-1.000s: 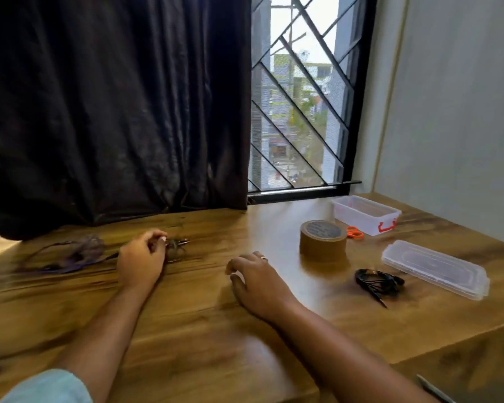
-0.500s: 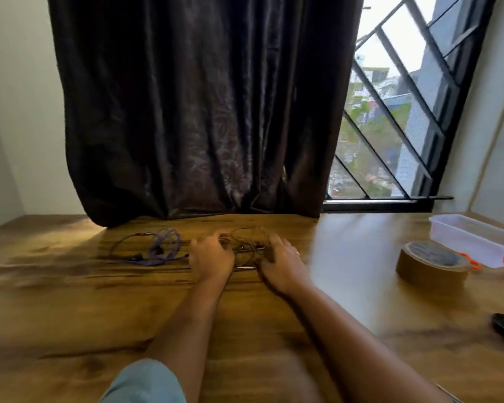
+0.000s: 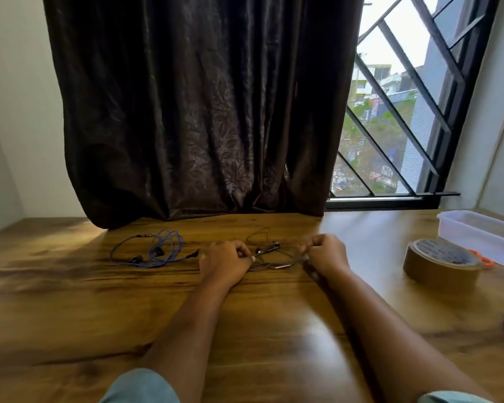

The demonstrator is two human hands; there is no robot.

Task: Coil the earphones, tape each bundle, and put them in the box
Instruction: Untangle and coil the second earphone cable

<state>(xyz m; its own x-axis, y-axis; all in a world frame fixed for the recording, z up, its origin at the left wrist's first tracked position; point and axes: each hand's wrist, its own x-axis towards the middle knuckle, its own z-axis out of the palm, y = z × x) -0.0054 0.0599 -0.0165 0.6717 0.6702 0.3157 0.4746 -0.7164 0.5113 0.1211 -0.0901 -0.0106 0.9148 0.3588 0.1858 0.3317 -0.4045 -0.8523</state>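
My left hand and right hand are both curled, pinching the grey earphones between them. Purple earphones at nine o'clock (loosely tangled); tape roll at three.

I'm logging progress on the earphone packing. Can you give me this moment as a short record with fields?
left hand: grips one side of the dark earphones
right hand: grips the other side of the same cable
blue earphones: loose on the table, left of both hands, untouched
tape roll: lying flat at right, untouched
box: open, behind the tape roll
progress: dark earphones uncoiled, untaped
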